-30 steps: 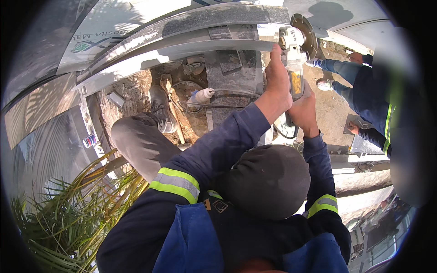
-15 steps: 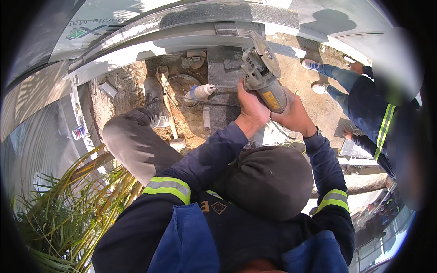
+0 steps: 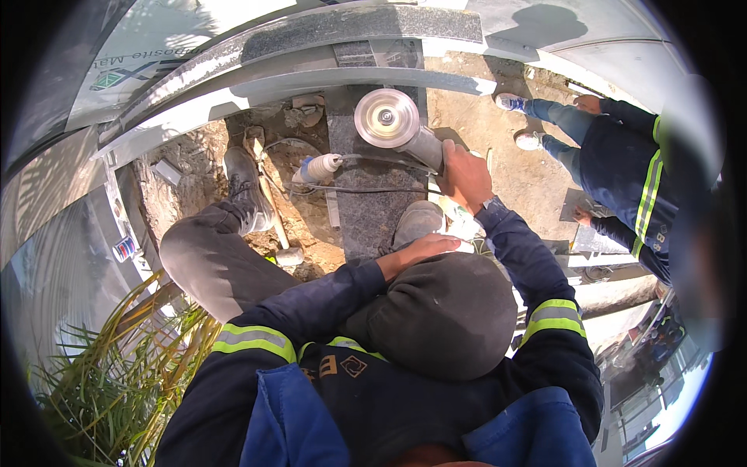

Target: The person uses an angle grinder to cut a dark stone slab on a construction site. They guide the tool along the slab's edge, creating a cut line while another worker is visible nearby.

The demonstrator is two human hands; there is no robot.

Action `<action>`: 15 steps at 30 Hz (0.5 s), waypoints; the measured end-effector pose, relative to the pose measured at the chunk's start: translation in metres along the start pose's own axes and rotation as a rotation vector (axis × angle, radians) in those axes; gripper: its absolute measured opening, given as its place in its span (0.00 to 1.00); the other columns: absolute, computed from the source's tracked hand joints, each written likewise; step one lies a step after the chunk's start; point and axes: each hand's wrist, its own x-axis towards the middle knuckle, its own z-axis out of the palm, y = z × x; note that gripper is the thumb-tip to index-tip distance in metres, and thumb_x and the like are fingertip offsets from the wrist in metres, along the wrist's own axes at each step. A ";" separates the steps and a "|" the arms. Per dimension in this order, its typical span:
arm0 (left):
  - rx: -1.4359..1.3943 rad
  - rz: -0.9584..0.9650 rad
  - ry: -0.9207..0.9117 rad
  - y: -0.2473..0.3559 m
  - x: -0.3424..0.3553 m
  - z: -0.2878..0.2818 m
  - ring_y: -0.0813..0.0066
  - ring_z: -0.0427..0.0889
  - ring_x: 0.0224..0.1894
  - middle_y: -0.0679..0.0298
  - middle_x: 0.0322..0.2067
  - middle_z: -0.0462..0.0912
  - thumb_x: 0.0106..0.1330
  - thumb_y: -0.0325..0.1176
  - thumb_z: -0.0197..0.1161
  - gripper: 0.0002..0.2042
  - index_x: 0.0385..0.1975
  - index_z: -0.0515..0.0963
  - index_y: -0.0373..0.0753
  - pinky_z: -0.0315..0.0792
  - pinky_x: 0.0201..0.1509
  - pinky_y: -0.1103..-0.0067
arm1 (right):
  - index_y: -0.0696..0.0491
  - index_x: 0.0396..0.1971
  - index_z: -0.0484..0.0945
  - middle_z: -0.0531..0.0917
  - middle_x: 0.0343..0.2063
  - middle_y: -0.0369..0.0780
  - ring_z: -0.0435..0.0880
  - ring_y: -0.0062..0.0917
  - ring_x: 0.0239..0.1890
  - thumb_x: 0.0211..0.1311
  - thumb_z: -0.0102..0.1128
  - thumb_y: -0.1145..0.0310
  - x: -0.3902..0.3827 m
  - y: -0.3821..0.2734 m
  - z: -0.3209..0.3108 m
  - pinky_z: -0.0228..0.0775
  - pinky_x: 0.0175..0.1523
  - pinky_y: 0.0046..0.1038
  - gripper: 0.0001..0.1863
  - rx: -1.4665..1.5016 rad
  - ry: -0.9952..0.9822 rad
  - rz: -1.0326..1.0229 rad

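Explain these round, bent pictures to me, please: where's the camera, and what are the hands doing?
There's no robot here, just a person working with bare hands. Every picture comes from a fisheye camera on their head, looking down; it bends straight edges. The right hand grips an angle grinder by its body, its disc facing the camera. The left hand rests at the bent right knee. On the ground lie a dark grey slab, a white-and-blue cable connector and a hammer. Another person is at the right.
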 end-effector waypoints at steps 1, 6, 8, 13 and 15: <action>0.008 0.035 -0.028 -0.005 -0.003 -0.002 0.77 0.79 0.54 0.62 0.54 0.83 0.79 0.46 0.56 0.23 0.61 0.78 0.32 0.70 0.61 0.80 | 0.56 0.47 0.69 0.83 0.36 0.49 0.87 0.49 0.36 0.47 0.77 0.62 -0.006 -0.004 0.000 0.79 0.39 0.47 0.30 0.055 -0.012 0.015; -0.137 -0.092 0.089 0.019 -0.019 -0.003 0.73 0.80 0.55 0.59 0.52 0.84 0.80 0.45 0.54 0.24 0.64 0.74 0.31 0.73 0.59 0.78 | 0.56 0.53 0.70 0.84 0.37 0.49 0.86 0.49 0.39 0.45 0.77 0.61 -0.029 -0.010 -0.035 0.78 0.42 0.46 0.35 0.210 0.017 0.043; -0.095 -0.112 0.198 0.022 -0.024 -0.004 0.72 0.80 0.56 0.57 0.53 0.83 0.80 0.46 0.54 0.25 0.66 0.71 0.32 0.73 0.60 0.75 | 0.58 0.54 0.71 0.85 0.36 0.50 0.87 0.49 0.39 0.46 0.77 0.60 -0.043 -0.015 -0.048 0.79 0.44 0.46 0.35 0.298 0.015 0.053; 0.043 0.379 0.339 0.051 -0.010 -0.003 0.69 0.79 0.56 0.59 0.55 0.79 0.77 0.51 0.58 0.29 0.66 0.69 0.33 0.71 0.63 0.71 | 0.60 0.50 0.74 0.86 0.35 0.53 0.87 0.51 0.42 0.45 0.78 0.58 -0.072 -0.009 -0.102 0.79 0.48 0.42 0.34 0.695 -0.131 0.164; 0.044 0.620 0.274 0.080 0.007 0.003 0.70 0.79 0.56 0.58 0.56 0.78 0.75 0.50 0.62 0.30 0.65 0.69 0.32 0.71 0.64 0.70 | 0.63 0.49 0.77 0.87 0.35 0.50 0.88 0.37 0.38 0.45 0.78 0.63 -0.078 0.000 -0.106 0.78 0.47 0.35 0.32 0.883 -0.072 0.085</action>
